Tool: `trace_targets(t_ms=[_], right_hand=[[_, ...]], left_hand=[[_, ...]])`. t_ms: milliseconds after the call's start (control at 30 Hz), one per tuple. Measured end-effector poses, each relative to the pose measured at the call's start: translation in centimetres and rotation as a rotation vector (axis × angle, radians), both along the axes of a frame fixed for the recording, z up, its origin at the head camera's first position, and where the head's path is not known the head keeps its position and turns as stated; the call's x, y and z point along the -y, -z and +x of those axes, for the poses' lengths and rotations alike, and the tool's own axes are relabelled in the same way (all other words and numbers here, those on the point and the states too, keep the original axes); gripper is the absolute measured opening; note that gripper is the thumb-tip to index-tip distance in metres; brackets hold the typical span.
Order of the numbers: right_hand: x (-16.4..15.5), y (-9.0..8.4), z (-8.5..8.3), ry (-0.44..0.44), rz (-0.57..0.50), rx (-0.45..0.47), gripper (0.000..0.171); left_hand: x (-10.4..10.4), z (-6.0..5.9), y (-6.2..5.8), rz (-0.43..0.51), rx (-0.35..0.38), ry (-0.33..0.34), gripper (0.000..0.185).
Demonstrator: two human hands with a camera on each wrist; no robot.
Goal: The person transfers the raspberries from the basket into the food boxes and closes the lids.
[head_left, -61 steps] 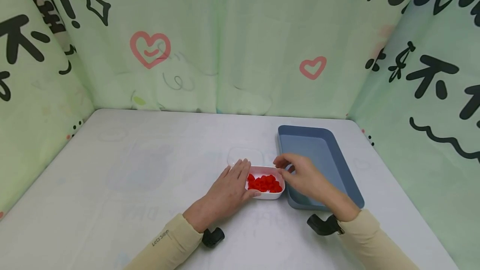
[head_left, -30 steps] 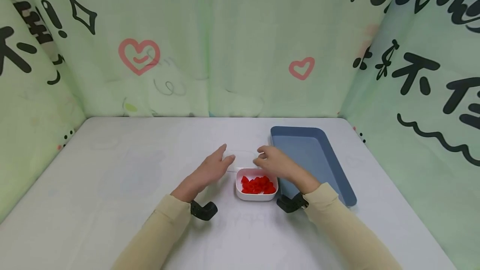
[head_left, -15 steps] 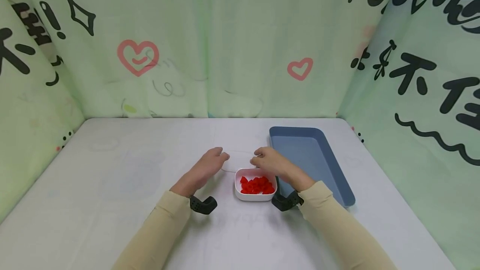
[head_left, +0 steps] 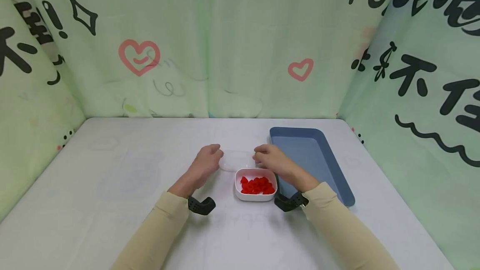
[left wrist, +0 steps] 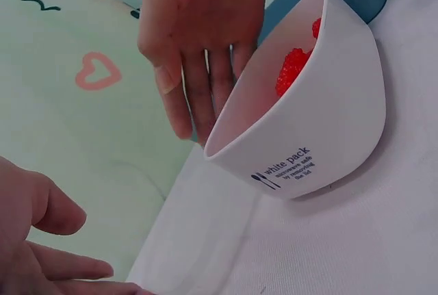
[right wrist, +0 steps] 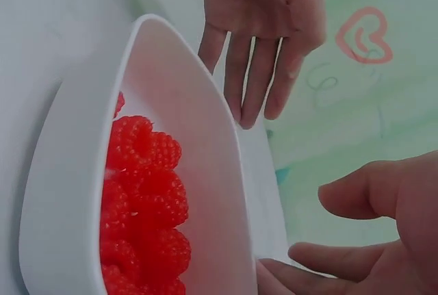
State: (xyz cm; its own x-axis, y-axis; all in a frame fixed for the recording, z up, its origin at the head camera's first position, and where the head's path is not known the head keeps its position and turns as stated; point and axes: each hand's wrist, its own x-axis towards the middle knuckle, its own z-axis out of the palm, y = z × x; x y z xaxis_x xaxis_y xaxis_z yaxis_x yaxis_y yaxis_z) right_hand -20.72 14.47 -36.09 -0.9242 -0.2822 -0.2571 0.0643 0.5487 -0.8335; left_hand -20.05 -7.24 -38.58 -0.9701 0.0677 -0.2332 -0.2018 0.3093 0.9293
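Note:
A clear plastic lid [head_left: 237,160] lies behind a small white container [head_left: 256,197], which holds red raspberries [right wrist: 147,206]. My left hand [head_left: 204,162] is at the lid's left edge, fingertips right beside it. On the opposite side, my right hand [head_left: 276,163] has its fingertips at the lid's right edge, above the container's back right corner. In the wrist views both hands have the thumb held apart from fairly straight fingers. Printed text marks the container's wall [left wrist: 294,165] in the left wrist view. The lid is barely visible there.
A blue-grey tray [head_left: 300,145] stands right behind the container, partly covered by my right hand and forearm. The white table [head_left: 131,203] meets printed green curtains [head_left: 243,74] at its back and sides. A black camera mount sits on each wrist.
My hands leave the container's sides and go to the two sides of the lid behind it. Over the last half second my left hand shifts slightly, and the lid shows more plainly.

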Motion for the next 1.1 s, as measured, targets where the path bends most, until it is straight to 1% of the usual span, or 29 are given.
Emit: trace_targets(t_ms=[100,233,300,367,500,633,733,800,867,933,1000,1100], right_hand=[[-0.2,-0.1,0.0,0.017,-0.066,0.004,0.051],[-0.5,-0.3,-0.2,0.035,-0.152,-0.012,0.049],[-0.5,-0.3,-0.2,0.047,-0.184,-0.018,0.049],[-0.5,-0.4,-0.3,0.056,-0.211,-0.029,0.049],[-0.9,-0.3,-0.3,0.095,-0.237,-0.057,0.046],[-1.6,-0.2,-0.3,0.131,-0.237,-0.086,0.042],[-2.1,0.0,-0.3,0.121,-0.232,-0.107,0.041],[-2.5,0.0,-0.2,0.105,-0.241,-0.117,0.041],[-2.8,-0.1,0.0,0.085,-0.255,-0.129,0.041],[-3.0,-0.4,0.3,0.072,-0.249,-0.142,0.04],[-3.3,-0.6,0.6,0.061,-0.23,-0.157,0.038],[-3.7,-1.0,1.0,0.048,-0.189,-0.187,0.035]], left_hand=[[0.1,0.0,0.1,0.011,-0.046,-0.02,0.053],[0.3,-0.2,0.2,-0.007,-0.104,-0.053,0.048],[0.5,-0.2,0.3,0.0,-0.127,-0.071,0.046],[0.6,-0.2,0.3,0.004,-0.139,-0.083,0.044],[0.8,-0.2,0.3,0.041,-0.142,-0.07,0.047],[0.9,-0.1,0.1,0.116,-0.127,-0.005,0.049],[1.0,0.0,0.0,0.181,-0.102,0.053,0.046],[1.1,0.1,-0.1,0.193,-0.094,0.081,0.044],[1.0,0.2,-0.2,0.192,-0.096,0.101,0.043],[0.9,0.3,-0.3,0.172,-0.12,0.123,0.041],[0.8,0.4,-0.3,0.142,-0.159,0.144,0.039],[0.6,0.6,-0.4,0.067,-0.227,0.162,0.034]])
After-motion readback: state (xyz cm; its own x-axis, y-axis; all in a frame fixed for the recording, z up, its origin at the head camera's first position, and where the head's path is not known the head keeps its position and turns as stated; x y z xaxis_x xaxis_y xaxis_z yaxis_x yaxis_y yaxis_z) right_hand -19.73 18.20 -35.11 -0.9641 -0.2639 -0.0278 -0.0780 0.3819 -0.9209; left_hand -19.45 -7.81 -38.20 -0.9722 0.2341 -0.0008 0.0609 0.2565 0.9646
